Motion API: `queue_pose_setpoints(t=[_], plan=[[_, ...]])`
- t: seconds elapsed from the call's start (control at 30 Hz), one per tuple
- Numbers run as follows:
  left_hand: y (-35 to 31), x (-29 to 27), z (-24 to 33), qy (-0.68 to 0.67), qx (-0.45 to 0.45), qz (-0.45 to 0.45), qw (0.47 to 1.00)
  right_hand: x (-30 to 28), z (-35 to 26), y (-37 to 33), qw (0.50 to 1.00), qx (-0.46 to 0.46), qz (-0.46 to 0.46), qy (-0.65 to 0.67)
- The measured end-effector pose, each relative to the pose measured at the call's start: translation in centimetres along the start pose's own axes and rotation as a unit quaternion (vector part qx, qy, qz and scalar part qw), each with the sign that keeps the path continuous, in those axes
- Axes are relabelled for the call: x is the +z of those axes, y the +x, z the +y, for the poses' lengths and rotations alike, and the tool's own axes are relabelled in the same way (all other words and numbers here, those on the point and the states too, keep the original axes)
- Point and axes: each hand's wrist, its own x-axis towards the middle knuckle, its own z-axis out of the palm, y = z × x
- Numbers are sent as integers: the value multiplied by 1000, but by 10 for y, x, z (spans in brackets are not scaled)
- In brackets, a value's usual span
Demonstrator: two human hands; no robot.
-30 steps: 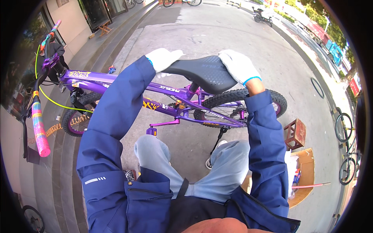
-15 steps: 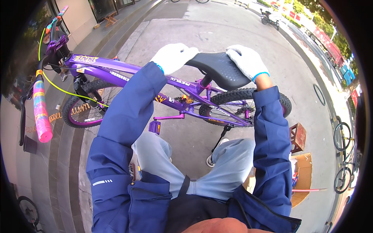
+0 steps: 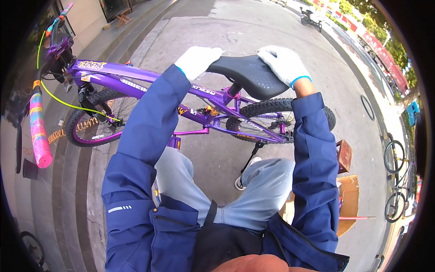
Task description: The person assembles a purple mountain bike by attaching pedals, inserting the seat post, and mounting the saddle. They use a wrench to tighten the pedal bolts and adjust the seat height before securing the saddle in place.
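Note:
A purple bicycle (image 3: 113,70) stands across in front of me, its front wheel to the left. Its black saddle (image 3: 249,75) lies between my hands. White gloves with blue cuffs cover both. My left hand (image 3: 198,61) is closed at the saddle's narrow nose, fingertips on the far side out of sight. Over the wide rear part rests my right hand (image 3: 284,67), its fingers curled round the far edge. The seat post (image 3: 234,89) runs down from the saddle into the frame. A kickstand (image 3: 250,156) reaches the ground beside my shoe (image 3: 240,182).
Multicoloured handlebar grips (image 3: 40,131) stick out at the left. Stone steps (image 3: 86,190) run along that side, with a coiled orange hose (image 3: 56,135) near the front wheel. At right are a reddish wooden stool (image 3: 344,156) and an open cardboard box (image 3: 349,204). Other bicycles (image 3: 395,181) stand farther right.
The whole view has shifted slightly, so the bicycle sits a little farther left and higher. Both hands stay on the saddle, with little visible change in their hold.

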Motion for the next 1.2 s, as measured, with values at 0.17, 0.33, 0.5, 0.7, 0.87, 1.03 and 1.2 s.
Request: queue_pose_setpoints(t=[0.17, 0.33, 0.5, 0.7, 0.87, 1.03, 1.2], plan=[[-10, -9, 25, -146, -166, -17, 975, 8, 16, -13, 992, 6, 51, 119], [-48, -13, 25, -250, -174, 112, 946, 15, 46, -48, 962, 24, 101, 252], [-171, -48, -2, -287, -95, 214, 929, 41, 75, -124, 819, 196, 119, 525], [-400, -48, -83, -225, -239, 462, 824, 117, 70, -224, 825, 227, -53, 515], [-598, 23, -143, -88, -457, 607, 644, 147, 69, -236, 865, 273, -128, 401], [-731, 142, -158, -149, -585, 604, 521, 160, 77, -228, 882, 266, -184, 342], [-765, 245, -161, -86, -724, 347, 590, 172, 71, -224, 894, 256, -229, 288]])
